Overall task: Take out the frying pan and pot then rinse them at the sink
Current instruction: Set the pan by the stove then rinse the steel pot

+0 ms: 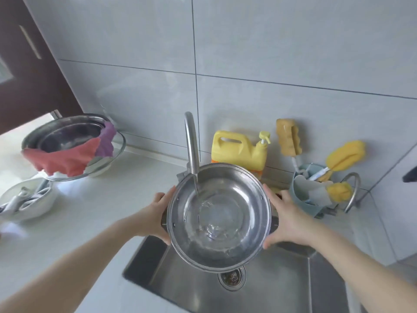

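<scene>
- Stainless steel pot (220, 219): centre of the frame, held over the sink (293, 279), mouth up so the stream lands inside. A shallow pool of water swirls over its base.
- My left hand (155, 216): on the pot's left side, fingers curled round the dark side handle there, keeping the rim level.
- My right hand (287, 216): on the pot's right side, fingers and thumb wrapped against the wall at the other dark handle; a two-handed hold, I judge, because the filling pot grows heavy.
- Tap (191, 145): curved steel spout at centre, running; its outlet sits just above the pot's far-left rim.
- Drain (232, 277): lower centre, just below the pot.
- Yellow detergent jug (239, 147) with pump: behind the pot, against the tiled wall.
- Blue caddy (304, 199): right of the pot, holding yellow sponge brushes (345, 155).
- Steel basin (67, 134): left of frame on the white counter (101, 211), a red cloth (61, 160) and a purple cloth (106, 141) draped over its rim.
- White bowl (29, 204) of utensils: far left edge.
- Frying pan: not in view.
- Step, as I judge it: rinsing the pot, with swilling and tipping out to follow.
</scene>
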